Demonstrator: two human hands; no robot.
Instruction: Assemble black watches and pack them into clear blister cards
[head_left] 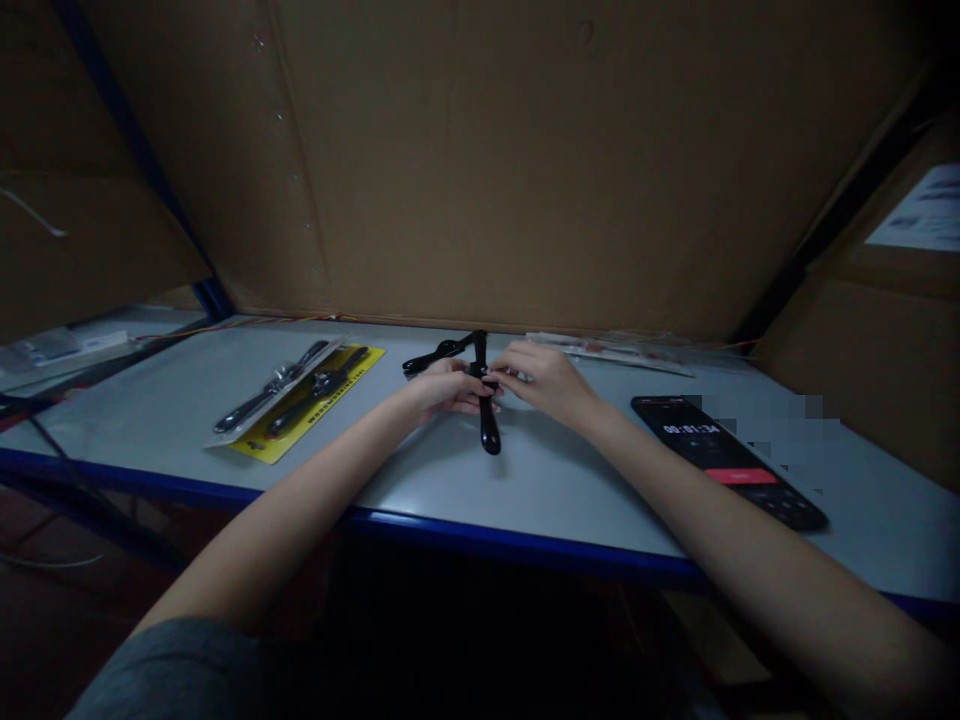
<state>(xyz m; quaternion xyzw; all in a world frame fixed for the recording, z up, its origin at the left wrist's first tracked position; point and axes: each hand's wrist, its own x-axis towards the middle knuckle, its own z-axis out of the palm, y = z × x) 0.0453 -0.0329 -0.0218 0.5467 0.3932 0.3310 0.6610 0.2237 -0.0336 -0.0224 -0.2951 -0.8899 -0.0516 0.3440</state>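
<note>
A black two-handled tool [489, 425], by its shape a spokeshave, is upheld above the table with one handle toward me. My left hand [448, 388] is closed around its middle from the left. From the right, my right hand [541, 378] has its thumb and fingertips pinched together at the tool's centre. Any small part between those fingertips is hidden. Just behind my left hand lies a second black spokeshave [431, 357], partly covered by the first.
Two packaged spokeshaves lie at left, one on a yellow card [300, 425]. A phone [701, 440] running a timer rests beside my right forearm. Flat plastic packaging [622, 358] lies at the back. A cardboard wall [480, 180] closes off the grey table's [420, 480] rear.
</note>
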